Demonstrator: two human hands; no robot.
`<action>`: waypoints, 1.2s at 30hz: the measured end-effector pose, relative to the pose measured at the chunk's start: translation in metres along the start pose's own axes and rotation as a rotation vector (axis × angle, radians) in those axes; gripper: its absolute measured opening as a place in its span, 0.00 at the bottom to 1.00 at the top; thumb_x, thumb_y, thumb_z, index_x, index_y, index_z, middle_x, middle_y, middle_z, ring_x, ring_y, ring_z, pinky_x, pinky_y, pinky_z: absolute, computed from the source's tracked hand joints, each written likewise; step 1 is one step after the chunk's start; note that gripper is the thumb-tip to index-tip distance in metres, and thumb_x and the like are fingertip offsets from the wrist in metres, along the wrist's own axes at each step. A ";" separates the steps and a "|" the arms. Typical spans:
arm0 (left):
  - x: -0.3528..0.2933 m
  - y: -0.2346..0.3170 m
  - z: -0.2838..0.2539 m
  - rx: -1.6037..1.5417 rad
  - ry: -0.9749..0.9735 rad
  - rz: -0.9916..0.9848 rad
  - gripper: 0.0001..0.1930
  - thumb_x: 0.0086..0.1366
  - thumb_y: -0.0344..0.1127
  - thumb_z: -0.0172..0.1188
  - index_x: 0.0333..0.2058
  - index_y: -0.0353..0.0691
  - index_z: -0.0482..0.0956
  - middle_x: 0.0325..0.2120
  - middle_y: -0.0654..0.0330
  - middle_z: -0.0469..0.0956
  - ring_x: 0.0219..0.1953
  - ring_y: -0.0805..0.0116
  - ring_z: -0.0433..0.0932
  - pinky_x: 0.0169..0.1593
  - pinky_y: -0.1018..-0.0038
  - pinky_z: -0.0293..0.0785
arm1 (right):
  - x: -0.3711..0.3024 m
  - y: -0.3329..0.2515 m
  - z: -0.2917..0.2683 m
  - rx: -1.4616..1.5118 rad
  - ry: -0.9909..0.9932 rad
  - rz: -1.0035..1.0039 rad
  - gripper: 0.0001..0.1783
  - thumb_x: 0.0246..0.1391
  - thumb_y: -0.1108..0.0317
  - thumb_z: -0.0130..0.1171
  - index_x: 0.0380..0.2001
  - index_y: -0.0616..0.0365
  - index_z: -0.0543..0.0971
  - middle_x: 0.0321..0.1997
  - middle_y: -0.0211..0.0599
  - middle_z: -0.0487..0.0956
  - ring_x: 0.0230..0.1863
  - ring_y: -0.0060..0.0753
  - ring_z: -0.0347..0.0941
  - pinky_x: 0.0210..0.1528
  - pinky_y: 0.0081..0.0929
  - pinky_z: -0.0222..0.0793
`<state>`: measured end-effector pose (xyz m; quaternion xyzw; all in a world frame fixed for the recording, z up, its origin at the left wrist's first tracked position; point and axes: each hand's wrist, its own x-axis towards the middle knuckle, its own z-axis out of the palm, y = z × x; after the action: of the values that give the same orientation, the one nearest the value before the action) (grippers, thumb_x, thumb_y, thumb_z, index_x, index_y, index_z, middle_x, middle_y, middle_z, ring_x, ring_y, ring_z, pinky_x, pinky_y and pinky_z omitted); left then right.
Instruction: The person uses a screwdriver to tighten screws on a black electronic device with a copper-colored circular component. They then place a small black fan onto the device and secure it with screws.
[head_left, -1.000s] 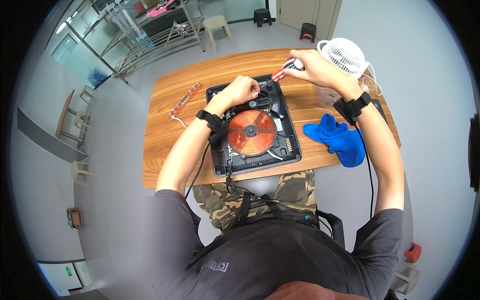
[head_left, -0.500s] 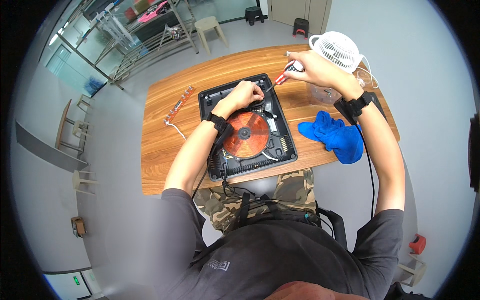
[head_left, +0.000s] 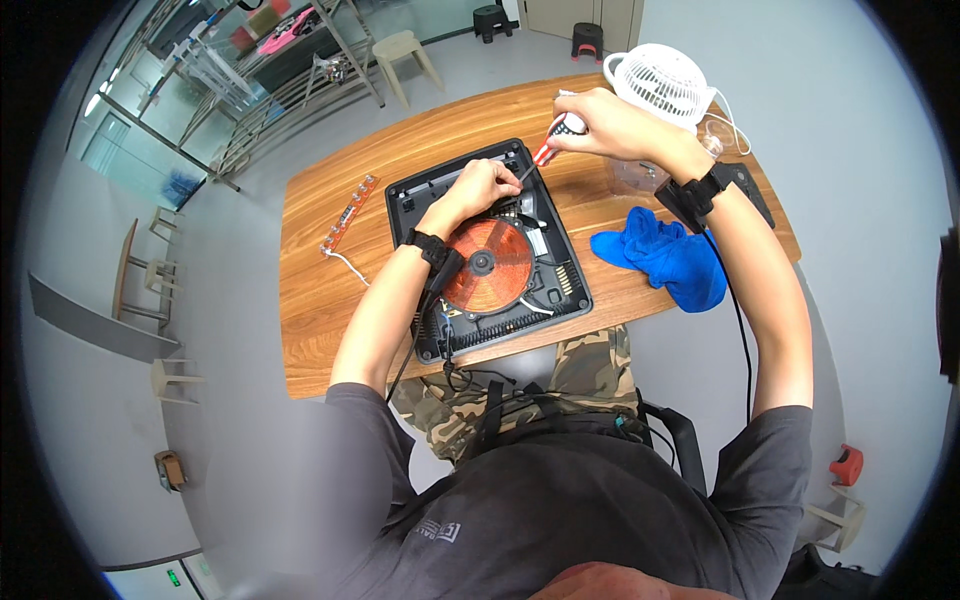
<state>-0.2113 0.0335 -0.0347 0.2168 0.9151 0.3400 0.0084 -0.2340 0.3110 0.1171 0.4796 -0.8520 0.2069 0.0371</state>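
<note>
An opened induction cooker base [head_left: 570, 300] lies on the table in front of me, its round copper coil [head_left: 488, 270] exposed. My right hand [head_left: 612, 125] is closed around the handle of a red-and-white screwdriver [head_left: 545, 152], held at a slant. The shaft points down and left into the far part of the housing, close to my left fingertips. My left hand [head_left: 478, 188] rests over that far part, fingers pinched together beside the screwdriver's tip. Whatever they hold, if anything, is hidden.
On the wooden table [head_left: 325, 300], a narrow orange circuit board [head_left: 350, 214] with a white lead lies left of the base. A blue cloth [head_left: 662, 262] is to the right. Beyond it are a clear plastic container [head_left: 630, 178], a white fan [head_left: 662, 85] and a dark flat panel [head_left: 752, 195].
The whole view has shifted slightly. The screwdriver's shaft has come closer to my left fingertips; both hands otherwise keep nearly the same pose.
</note>
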 end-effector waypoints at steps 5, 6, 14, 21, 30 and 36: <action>-0.001 0.000 -0.003 -0.102 -0.030 -0.132 0.10 0.60 0.34 0.73 0.40 0.39 0.90 0.36 0.53 0.88 0.40 0.61 0.87 0.49 0.68 0.81 | 0.003 0.000 0.004 -0.001 -0.018 0.009 0.22 0.61 0.53 0.66 0.38 0.66 0.78 0.32 0.53 0.80 0.35 0.56 0.78 0.40 0.43 0.73; -0.001 0.001 -0.003 -0.079 -0.034 -0.121 0.10 0.60 0.34 0.73 0.40 0.39 0.90 0.37 0.53 0.88 0.41 0.63 0.86 0.49 0.69 0.80 | 0.003 0.002 0.005 0.005 -0.012 -0.001 0.22 0.61 0.53 0.66 0.37 0.65 0.78 0.32 0.53 0.80 0.36 0.56 0.78 0.41 0.44 0.73; -0.002 0.009 -0.006 -0.033 -0.044 -0.116 0.10 0.60 0.32 0.72 0.41 0.40 0.90 0.37 0.53 0.87 0.40 0.61 0.86 0.49 0.69 0.80 | 0.008 -0.002 0.009 0.000 -0.083 0.022 0.24 0.61 0.49 0.66 0.37 0.64 0.80 0.34 0.53 0.82 0.41 0.56 0.80 0.45 0.46 0.75; -0.007 0.006 -0.006 -0.078 -0.015 -0.106 0.10 0.60 0.31 0.72 0.41 0.40 0.90 0.37 0.54 0.87 0.40 0.62 0.86 0.48 0.70 0.80 | 0.008 -0.006 0.009 -0.011 -0.077 0.029 0.24 0.61 0.48 0.65 0.37 0.64 0.81 0.34 0.53 0.83 0.41 0.57 0.80 0.46 0.47 0.75; -0.007 0.001 -0.002 -0.104 0.004 -0.112 0.10 0.60 0.31 0.72 0.41 0.38 0.90 0.36 0.54 0.87 0.38 0.64 0.85 0.46 0.70 0.80 | 0.010 -0.007 0.010 -0.037 -0.088 0.052 0.26 0.61 0.46 0.64 0.37 0.63 0.81 0.34 0.53 0.83 0.45 0.57 0.79 0.48 0.48 0.75; -0.006 0.004 -0.003 -0.094 0.010 -0.054 0.10 0.59 0.31 0.73 0.40 0.37 0.90 0.35 0.54 0.86 0.37 0.62 0.85 0.45 0.70 0.80 | 0.014 -0.005 0.009 -0.056 -0.083 0.028 0.26 0.61 0.46 0.65 0.37 0.63 0.81 0.35 0.54 0.83 0.43 0.58 0.80 0.47 0.48 0.76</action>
<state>-0.2050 0.0317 -0.0308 0.1896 0.9036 0.3833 0.0235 -0.2363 0.2938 0.1138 0.4746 -0.8648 0.1635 0.0120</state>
